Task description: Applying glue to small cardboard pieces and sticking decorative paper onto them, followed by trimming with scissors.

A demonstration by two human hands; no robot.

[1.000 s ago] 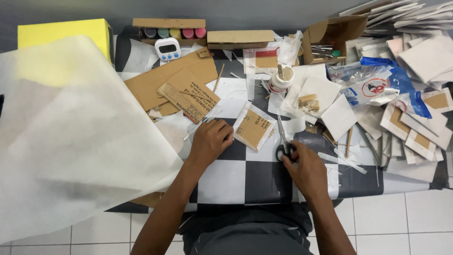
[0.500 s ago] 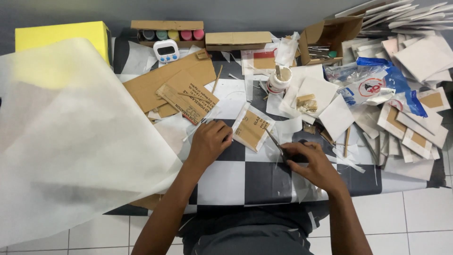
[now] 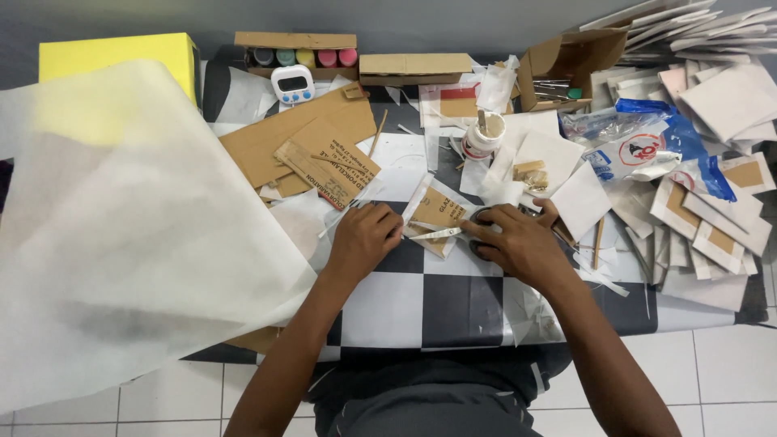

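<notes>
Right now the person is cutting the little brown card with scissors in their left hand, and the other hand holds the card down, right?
Not quite. In the head view the scissors are in the right hand; it is the left hand that presses on the little brown card.

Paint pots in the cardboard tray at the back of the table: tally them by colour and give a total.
Dark grey paint pot: 1
Green paint pot: 1
Yellow paint pot: 1
Pink paint pots: 2
Total: 5, side by side in the cardboard tray.
</notes>
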